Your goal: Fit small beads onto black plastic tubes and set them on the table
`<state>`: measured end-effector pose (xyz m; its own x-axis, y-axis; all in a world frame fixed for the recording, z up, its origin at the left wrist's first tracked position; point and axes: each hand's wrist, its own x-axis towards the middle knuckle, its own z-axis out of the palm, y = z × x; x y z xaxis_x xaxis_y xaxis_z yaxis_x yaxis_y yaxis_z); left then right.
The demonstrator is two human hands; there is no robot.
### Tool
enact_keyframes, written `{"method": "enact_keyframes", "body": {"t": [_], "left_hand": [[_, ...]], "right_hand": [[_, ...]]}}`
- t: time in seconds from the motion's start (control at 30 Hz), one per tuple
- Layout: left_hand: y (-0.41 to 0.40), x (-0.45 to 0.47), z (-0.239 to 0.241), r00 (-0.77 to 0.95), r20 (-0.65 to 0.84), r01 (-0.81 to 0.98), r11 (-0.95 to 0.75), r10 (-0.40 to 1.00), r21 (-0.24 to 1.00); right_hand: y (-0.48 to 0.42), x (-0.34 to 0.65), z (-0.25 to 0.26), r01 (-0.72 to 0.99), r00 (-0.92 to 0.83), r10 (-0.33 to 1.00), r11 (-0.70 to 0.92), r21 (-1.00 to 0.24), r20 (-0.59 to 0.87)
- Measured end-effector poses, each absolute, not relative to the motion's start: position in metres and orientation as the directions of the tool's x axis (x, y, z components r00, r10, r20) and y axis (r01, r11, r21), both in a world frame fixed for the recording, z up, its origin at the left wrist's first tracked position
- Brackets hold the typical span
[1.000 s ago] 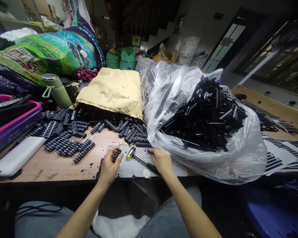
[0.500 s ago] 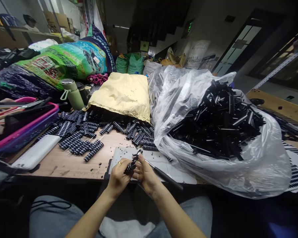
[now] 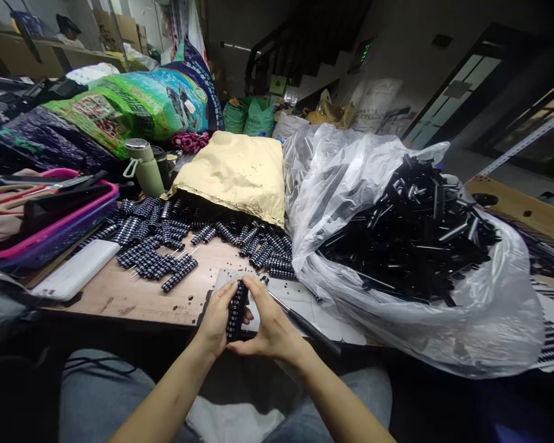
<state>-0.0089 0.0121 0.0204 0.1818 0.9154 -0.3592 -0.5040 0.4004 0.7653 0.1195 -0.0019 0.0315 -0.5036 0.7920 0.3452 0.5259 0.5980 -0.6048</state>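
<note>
Both hands meet at the table's near edge around one black studded strip (image 3: 237,309), held upright between them. My left hand (image 3: 218,321) grips its left side with curled fingers. My right hand (image 3: 271,326) cups its right side, thumb under the lower end. Just behind the hands a small hammer (image 3: 300,320) with a dark handle lies on a grey mat (image 3: 300,295). Many more studded strips (image 3: 166,246) lie scattered over the wooden table (image 3: 133,298).
A large clear plastic bag of black tubes (image 3: 410,240) fills the right side. A yellow sack (image 3: 233,172) lies behind the strips, a green bottle (image 3: 144,166) to its left. A pink tray (image 3: 50,215) and a white flat device (image 3: 76,277) sit at the left.
My right hand left the hammer and bag edge and joined the left. The strip went from lying on the mat to standing upright between both hands.
</note>
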Motion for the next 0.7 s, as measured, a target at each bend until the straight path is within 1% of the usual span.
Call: {"method": "enact_keyframes", "body": {"t": [0.13,0.33,0.4,0.47,0.53,0.57,0.6,0.63,0.67,0.7], "left_hand": [[0.011,-0.008,0.022,0.177,-0.382,-0.465,0.419,0.907,0.78],[0.014,-0.008,0.021,0.16,-0.421,-0.402,0.449,0.893,0.798],[0.016,-0.008,0.02,0.16,-0.425,-0.39,0.453,0.891,0.801],[0.018,-0.01,0.017,0.173,-0.429,-0.375,0.462,0.886,0.804],[0.018,-0.013,0.012,0.172,-0.401,-0.308,0.436,0.9,0.845],[0.016,-0.015,0.008,0.148,-0.351,-0.231,0.378,0.924,0.897],[0.014,-0.017,0.003,0.114,-0.266,-0.115,0.279,0.957,0.953],[0.011,-0.018,-0.003,0.082,-0.148,0.033,0.146,0.986,0.989],[0.007,-0.019,-0.009,0.065,-0.013,0.197,0.0,0.998,0.98],[0.003,-0.02,-0.017,0.073,0.113,0.354,-0.132,0.991,0.926]], "right_hand": [[0.0,0.12,0.025,0.552,-0.512,0.814,0.557,-0.621,0.275],[0.001,0.119,0.02,0.492,-0.456,0.861,0.455,-0.742,0.226],[0.001,0.117,0.017,0.487,-0.43,0.878,0.42,-0.766,0.208],[0.001,0.115,0.012,0.501,-0.391,0.897,0.395,-0.77,0.205],[0.001,0.112,0.005,0.531,-0.352,0.911,0.384,-0.755,0.216],[0.002,0.11,0.0,0.552,-0.34,0.914,0.385,-0.74,0.222],[0.002,0.108,-0.006,0.576,-0.329,0.915,0.39,-0.718,0.232],[0.003,0.105,-0.011,0.605,-0.314,0.916,0.395,-0.692,0.249],[0.003,0.103,-0.017,0.637,-0.298,0.916,0.401,-0.659,0.269],[0.003,0.101,-0.022,0.67,-0.283,0.913,0.407,-0.621,0.292]]}}
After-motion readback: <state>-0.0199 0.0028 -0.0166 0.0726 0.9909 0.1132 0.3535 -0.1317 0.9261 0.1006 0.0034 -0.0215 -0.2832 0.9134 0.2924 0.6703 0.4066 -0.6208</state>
